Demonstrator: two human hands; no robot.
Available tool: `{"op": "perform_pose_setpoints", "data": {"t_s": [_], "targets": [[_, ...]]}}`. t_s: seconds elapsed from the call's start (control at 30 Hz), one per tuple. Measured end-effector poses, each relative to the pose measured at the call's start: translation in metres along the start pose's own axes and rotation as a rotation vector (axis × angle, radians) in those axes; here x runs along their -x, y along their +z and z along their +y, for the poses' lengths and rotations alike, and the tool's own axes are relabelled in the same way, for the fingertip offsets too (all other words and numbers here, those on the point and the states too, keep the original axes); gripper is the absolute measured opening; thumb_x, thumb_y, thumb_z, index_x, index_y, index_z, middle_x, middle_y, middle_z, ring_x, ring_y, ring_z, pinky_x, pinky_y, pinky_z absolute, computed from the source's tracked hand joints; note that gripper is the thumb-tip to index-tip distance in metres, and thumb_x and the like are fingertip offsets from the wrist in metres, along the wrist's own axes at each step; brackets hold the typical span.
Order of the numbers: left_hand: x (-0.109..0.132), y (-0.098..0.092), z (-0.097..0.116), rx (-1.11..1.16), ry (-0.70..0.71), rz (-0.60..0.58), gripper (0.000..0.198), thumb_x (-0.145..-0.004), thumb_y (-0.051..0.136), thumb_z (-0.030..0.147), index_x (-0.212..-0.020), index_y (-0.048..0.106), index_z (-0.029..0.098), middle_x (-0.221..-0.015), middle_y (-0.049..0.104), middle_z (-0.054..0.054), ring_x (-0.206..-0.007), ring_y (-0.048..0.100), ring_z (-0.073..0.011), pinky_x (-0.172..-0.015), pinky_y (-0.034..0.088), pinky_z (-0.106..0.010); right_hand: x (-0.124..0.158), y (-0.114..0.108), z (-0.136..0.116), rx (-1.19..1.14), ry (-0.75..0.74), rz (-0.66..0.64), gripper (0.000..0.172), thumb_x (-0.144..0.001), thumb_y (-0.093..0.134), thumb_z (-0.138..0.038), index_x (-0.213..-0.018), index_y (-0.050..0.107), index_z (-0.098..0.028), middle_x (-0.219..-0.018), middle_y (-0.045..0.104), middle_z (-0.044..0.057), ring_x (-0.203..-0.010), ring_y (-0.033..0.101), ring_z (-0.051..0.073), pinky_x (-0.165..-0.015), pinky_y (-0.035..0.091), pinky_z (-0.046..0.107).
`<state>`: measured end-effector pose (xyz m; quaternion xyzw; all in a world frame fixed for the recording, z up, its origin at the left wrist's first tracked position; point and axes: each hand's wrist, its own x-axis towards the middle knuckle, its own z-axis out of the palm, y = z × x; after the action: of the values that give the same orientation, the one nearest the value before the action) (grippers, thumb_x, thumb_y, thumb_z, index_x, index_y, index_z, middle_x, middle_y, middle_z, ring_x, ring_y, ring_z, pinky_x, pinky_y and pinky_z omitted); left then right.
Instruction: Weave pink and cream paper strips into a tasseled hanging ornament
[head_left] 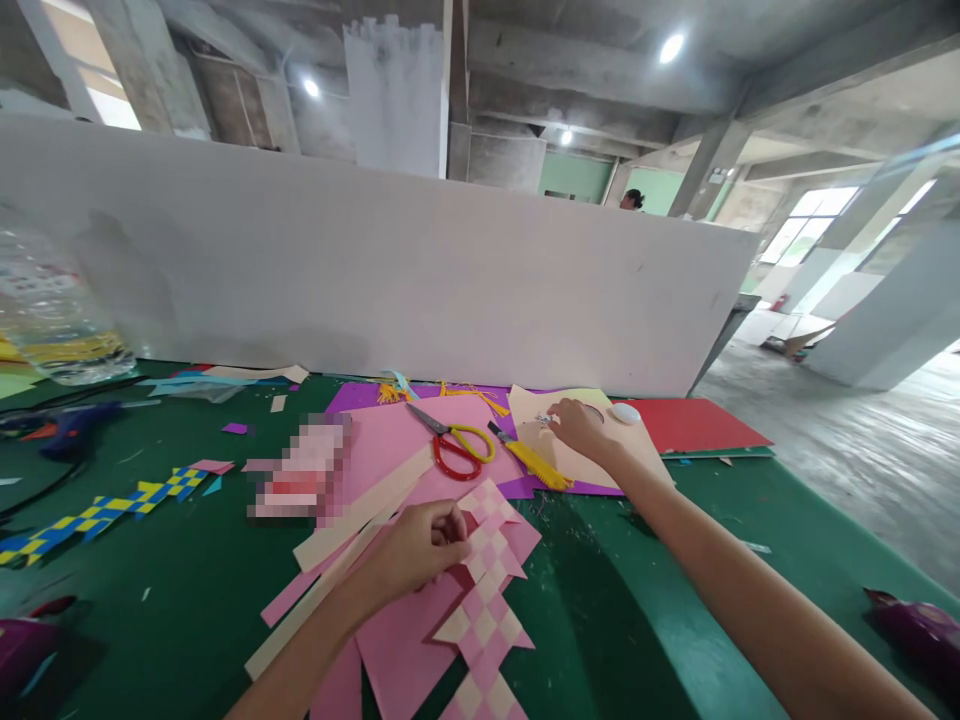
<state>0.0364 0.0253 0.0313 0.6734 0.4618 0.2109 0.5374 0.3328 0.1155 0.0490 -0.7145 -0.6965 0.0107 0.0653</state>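
My left hand (426,545) is closed, thumb and fingers pinched at the left edge of a pink and cream woven paper strip (491,610) with pointed sides. The strip runs down toward me over pink paper sheets (409,640). Farther off, my right hand (581,428) reaches over a cream paper sheet (529,455). Its fingertips come together at a cluster of tiny silvery pieces (543,418); what they pinch is too small to name. Between the hands lie scissors (457,448) with red and yellow handles and a yellow utility knife (536,462).
A blue and yellow woven strip (112,518) and a glue gun (60,425) lie left. A clear plastic bottle (64,310) stands by the white partition (420,280). A white round lid (625,413) sits near red sheets (705,425). Cream strips (367,505) lie beside my left hand.
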Motion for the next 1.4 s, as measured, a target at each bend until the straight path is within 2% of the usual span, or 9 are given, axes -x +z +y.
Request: {"op": "perform_pose_setpoints", "data": {"t_s": [0.2, 0.37, 0.5, 0.6, 0.73, 0.9, 1.07, 1.2, 1.4], "targets": [[0.000, -0.002, 0.005, -0.064, 0.216, 0.169, 0.015, -0.081, 0.055, 0.034, -0.077, 0.059, 0.020, -0.076, 0.063, -0.001, -0.070, 0.058, -0.0155, -0.060, 0.047, -0.024, -0.056, 0.009, -0.053, -0.014, -0.046, -0.044, 0.033, -0.090, 0.055, -0.034, -0.118, 0.054, -0.016, -0.119, 0.056, 0.009, -0.100, 0.058, 0.020, -0.083, 0.051, 0.041], [-0.007, -0.003, -0.010, -0.057, 0.186, 0.343, 0.021, -0.085, 0.049, 0.035, -0.096, 0.063, 0.023, -0.090, 0.068, -0.004, -0.082, 0.065, -0.0193, -0.069, 0.053, -0.028, -0.089, 0.028, -0.090, -0.026, -0.004, -0.051, 0.033, -0.090, 0.055, -0.034, -0.119, 0.054, -0.016, -0.118, 0.056, 0.009, -0.099, 0.059, 0.020, -0.083, 0.051, 0.041], [-0.016, -0.010, -0.024, -0.041, 0.165, 0.500, 0.032, -0.082, 0.055, 0.035, -0.112, 0.059, 0.023, -0.109, 0.066, -0.006, -0.095, 0.065, -0.0218, -0.074, 0.055, -0.029, -0.094, 0.043, -0.098, -0.054, 0.052, -0.038, 0.034, -0.090, 0.055, -0.034, -0.118, 0.054, -0.016, -0.119, 0.056, 0.009, -0.100, 0.058, 0.021, -0.083, 0.050, 0.041], [-0.019, -0.017, -0.028, -0.139, 0.187, 0.529, 0.049, -0.080, 0.058, 0.038, -0.126, 0.051, 0.025, -0.131, 0.055, -0.008, -0.119, 0.052, -0.0265, -0.084, 0.053, -0.033, -0.092, 0.048, -0.095, -0.105, 0.093, -0.007, 0.034, -0.090, 0.055, -0.034, -0.118, 0.054, -0.015, -0.119, 0.056, 0.010, -0.100, 0.058, 0.021, -0.084, 0.050, 0.041], [-0.018, -0.017, -0.029, -0.203, 0.178, 0.529, 0.054, -0.083, 0.053, 0.046, -0.133, 0.046, 0.026, -0.144, 0.041, -0.009, -0.126, 0.045, -0.0302, -0.084, 0.054, -0.036, -0.088, 0.040, -0.087, -0.220, 0.145, 0.027, 0.033, -0.090, 0.055, -0.034, -0.118, 0.054, -0.016, -0.118, 0.056, 0.009, -0.099, 0.059, 0.020, -0.083, 0.051, 0.041], [-0.018, -0.011, -0.030, -0.279, 0.202, 0.544, 0.046, -0.085, 0.051, 0.042, -0.127, 0.051, 0.025, -0.138, 0.046, -0.009, -0.125, 0.045, -0.0300, -0.097, 0.046, -0.043, -0.061, 0.019, -0.081, -0.381, 0.093, 0.043, 0.033, -0.090, 0.055, -0.035, -0.117, 0.055, -0.016, -0.114, 0.058, 0.007, -0.093, 0.060, 0.019, -0.079, 0.052, 0.039], [-0.018, -0.005, -0.030, -0.227, 0.242, 0.436, 0.045, -0.084, 0.052, 0.031, -0.128, 0.048, 0.026, -0.133, 0.051, -0.008, -0.104, 0.061, -0.0236, -0.082, 0.055, -0.035, 0.011, 0.017, -0.086, -0.428, -0.019, 0.016, 0.018, -0.094, 0.041, -0.022, -0.098, 0.057, -0.016, -0.083, 0.065, 0.003, -0.072, 0.060, 0.014, -0.062, 0.043, 0.024], [-0.019, -0.002, -0.032, -0.287, 0.270, 0.462, 0.041, -0.082, 0.055, 0.031, -0.122, 0.053, 0.023, -0.131, 0.053, -0.010, -0.104, 0.060, -0.0256, -0.084, 0.053, -0.038, 0.059, 0.020, -0.093, -0.410, -0.077, -0.004, 0.015, -0.089, 0.040, -0.018, -0.093, 0.054, -0.017, -0.077, 0.064, 0.005, -0.068, 0.059, 0.017, -0.055, 0.032, 0.024], [-0.020, -0.005, -0.028, -0.290, 0.318, 0.464, 0.036, -0.088, 0.049, 0.039, -0.120, 0.053, 0.022, -0.127, 0.055, -0.009, -0.106, 0.059, -0.0233, -0.087, 0.051, -0.035, 0.081, 0.028, -0.100, -0.499, -0.154, 0.000, 0.013, -0.086, 0.040, -0.016, -0.086, 0.052, -0.020, -0.072, 0.063, 0.002, -0.061, 0.057, 0.015, -0.052, 0.033, 0.024]]}}
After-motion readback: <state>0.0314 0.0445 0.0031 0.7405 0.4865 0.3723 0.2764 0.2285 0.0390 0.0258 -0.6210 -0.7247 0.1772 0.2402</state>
